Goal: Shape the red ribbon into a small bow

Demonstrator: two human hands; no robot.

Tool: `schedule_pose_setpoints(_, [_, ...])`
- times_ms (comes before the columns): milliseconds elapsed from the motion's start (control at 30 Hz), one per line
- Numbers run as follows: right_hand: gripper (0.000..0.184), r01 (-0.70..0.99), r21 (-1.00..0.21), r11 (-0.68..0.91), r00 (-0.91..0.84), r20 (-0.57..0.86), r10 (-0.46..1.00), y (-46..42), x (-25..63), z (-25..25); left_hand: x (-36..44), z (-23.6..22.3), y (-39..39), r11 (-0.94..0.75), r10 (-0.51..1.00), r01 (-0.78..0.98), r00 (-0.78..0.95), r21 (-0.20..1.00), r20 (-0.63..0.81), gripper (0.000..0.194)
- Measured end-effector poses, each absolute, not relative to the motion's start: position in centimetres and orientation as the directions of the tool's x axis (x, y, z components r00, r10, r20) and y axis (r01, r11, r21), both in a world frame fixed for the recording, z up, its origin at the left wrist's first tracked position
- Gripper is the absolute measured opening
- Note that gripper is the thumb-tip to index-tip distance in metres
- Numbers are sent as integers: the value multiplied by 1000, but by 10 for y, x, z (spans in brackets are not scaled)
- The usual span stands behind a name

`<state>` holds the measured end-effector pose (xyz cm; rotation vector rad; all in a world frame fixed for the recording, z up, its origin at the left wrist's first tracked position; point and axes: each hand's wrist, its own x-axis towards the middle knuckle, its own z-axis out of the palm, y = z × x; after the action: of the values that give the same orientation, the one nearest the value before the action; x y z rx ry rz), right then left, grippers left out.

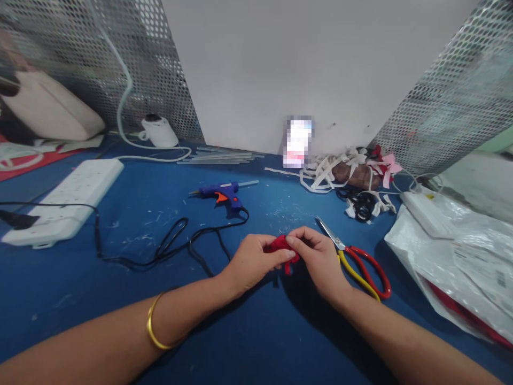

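Head view: red fabric (280, 244) between left fingers (279, 258) and right fingers (302, 247), both pinching it.

- A blue tabletop (224, 342) spreads across the foreground, scuffed and flecked with pale scraps.
- A plain greyish-white panel (280, 59) stands upright at its back.
- Perforated metal mesh (444, 101) flanks the panel on both sides.
- Soft light falls over the panel, brightening the tabletop's middle.
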<state>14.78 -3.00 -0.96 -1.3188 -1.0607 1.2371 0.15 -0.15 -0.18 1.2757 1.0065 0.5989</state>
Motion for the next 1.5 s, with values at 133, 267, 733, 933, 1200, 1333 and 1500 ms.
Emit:
schedule_pose_setpoints(133, [17, -52, -991, -122, 112, -127, 986, -29, 151, -15, 2, -2, -1, 276, 863, 64, 422, 959, -277, 20])
schedule_pose_setpoints(267, [20, -52, -991, -121, 123, -126, 984, -29, 150, -13, 3, -4, -3, 305, 882, 29, 369, 952, -293, 21])
schedule_pose_setpoints(733, [15, -103, -986, -133, 156, -148, 977, -27, 149, -14, 3, -5, -2, 125, 915, 154, 364, 980, -174, 19])
schedule_pose_setpoints(933, [13, -116, -983, -140, 138, -156, 978, -27, 149, -14, 2, -5, -3, 145, 906, 150, 377, 978, -192, 19])
schedule_pose_setpoints(1200, [12, -77, -987, -143, 147, -153, 977, -28, 147, -9, 3, -5, -5, 91, 916, 158, 375, 983, -145, 21])
schedule_pose_setpoints(1333, [11, -62, -989, -137, 132, -144, 981, -30, 145, -4, 3, -5, -5, 185, 874, 139, 430, 973, -227, 22])
schedule_pose_setpoints(1500, [8, 30, -999, -41, 141, -37, 989, -30, 146, -2, 2, -7, -4, 219, 855, 97, 461, 971, -239, 21])
